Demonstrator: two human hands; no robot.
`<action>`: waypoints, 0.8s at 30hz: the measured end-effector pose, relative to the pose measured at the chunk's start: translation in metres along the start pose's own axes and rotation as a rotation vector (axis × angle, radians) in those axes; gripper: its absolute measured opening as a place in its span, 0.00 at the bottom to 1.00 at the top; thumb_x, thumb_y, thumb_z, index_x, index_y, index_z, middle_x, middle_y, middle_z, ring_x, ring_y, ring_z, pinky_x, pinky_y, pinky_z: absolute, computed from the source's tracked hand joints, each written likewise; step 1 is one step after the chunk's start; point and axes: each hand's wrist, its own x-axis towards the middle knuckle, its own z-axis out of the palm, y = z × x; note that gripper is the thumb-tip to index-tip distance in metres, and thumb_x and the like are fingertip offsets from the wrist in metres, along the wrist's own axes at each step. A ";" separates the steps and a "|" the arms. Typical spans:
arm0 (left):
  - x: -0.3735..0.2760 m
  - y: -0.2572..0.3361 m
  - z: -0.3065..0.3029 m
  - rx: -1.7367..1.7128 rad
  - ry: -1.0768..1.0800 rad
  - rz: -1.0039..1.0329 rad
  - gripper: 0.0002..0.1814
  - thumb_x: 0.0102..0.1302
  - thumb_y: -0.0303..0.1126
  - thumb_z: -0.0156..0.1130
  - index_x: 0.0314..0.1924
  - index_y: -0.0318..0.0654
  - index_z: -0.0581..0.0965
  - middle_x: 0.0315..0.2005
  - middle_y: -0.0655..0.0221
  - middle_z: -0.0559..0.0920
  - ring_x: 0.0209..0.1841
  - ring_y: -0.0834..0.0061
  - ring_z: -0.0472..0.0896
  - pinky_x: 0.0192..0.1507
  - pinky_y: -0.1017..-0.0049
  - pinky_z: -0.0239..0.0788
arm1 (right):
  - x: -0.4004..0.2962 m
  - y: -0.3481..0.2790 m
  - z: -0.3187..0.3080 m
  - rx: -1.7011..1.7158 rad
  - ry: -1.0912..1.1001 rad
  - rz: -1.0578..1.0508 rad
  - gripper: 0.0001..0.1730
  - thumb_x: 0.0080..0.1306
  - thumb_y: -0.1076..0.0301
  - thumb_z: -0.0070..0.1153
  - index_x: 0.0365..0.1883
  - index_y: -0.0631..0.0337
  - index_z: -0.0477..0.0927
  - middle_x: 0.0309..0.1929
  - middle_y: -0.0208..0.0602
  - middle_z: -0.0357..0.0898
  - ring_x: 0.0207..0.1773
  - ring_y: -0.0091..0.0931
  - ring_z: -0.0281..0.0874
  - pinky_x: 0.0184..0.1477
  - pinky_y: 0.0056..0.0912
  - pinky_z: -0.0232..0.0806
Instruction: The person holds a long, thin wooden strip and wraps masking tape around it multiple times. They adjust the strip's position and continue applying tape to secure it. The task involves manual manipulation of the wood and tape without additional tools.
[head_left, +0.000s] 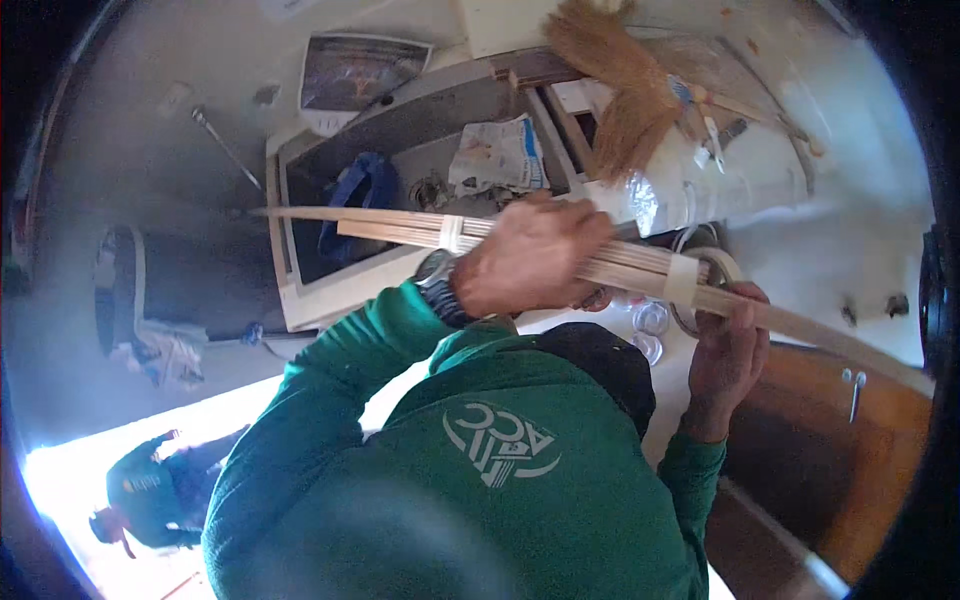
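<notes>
A bundle of thin wooden strips (630, 264) lies across the view, some strips reaching farther out at both ends. Pale tape bands it at two places: a left band (450, 232) and a right band (681, 281). My left hand (536, 255), with a watch on the wrist, is closed around the bundle's middle, between the bands. At the right band, my right hand (727, 345) grips a roll of pale tape (721, 264), its fingers also against a long strip. Part of the roll is hidden behind the strips and fingers.
Beyond the bundle is a wooden open-topped frame (307, 304) with a newspaper (499, 154) and a blue loop (367, 180) inside. A straw broom (630, 90) lies at upper right. Clear plastic cups (649, 319) sit near my body. Another person (150, 487) is at lower left.
</notes>
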 end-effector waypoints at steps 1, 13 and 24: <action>-0.018 -0.013 0.001 0.065 0.047 -0.020 0.27 0.44 0.37 0.77 0.45 0.37 0.78 0.38 0.59 0.82 0.42 0.55 0.83 0.48 0.58 0.74 | -0.002 0.002 -0.005 -0.045 0.006 -0.021 0.21 0.73 0.62 0.59 0.57 0.69 0.74 0.54 0.40 0.74 0.55 0.27 0.77 0.55 0.31 0.76; -0.202 -0.141 -0.004 0.602 0.328 -0.584 0.25 0.48 0.29 0.73 0.49 0.47 0.78 0.44 0.68 0.79 0.54 0.59 0.77 0.65 0.45 0.60 | -0.010 0.011 -0.007 -0.197 0.002 -0.013 0.25 0.68 0.59 0.56 0.55 0.72 0.74 0.54 0.44 0.71 0.56 0.32 0.75 0.57 0.34 0.73; -0.230 -0.160 -0.003 0.659 0.506 -0.651 0.29 0.46 0.22 0.69 0.52 0.45 0.77 0.49 0.66 0.79 0.56 0.54 0.76 0.64 0.54 0.62 | -0.012 -0.024 -0.053 -0.158 -0.083 -0.216 0.22 0.74 0.56 0.56 0.53 0.69 0.74 0.46 0.39 0.77 0.46 0.30 0.77 0.50 0.29 0.72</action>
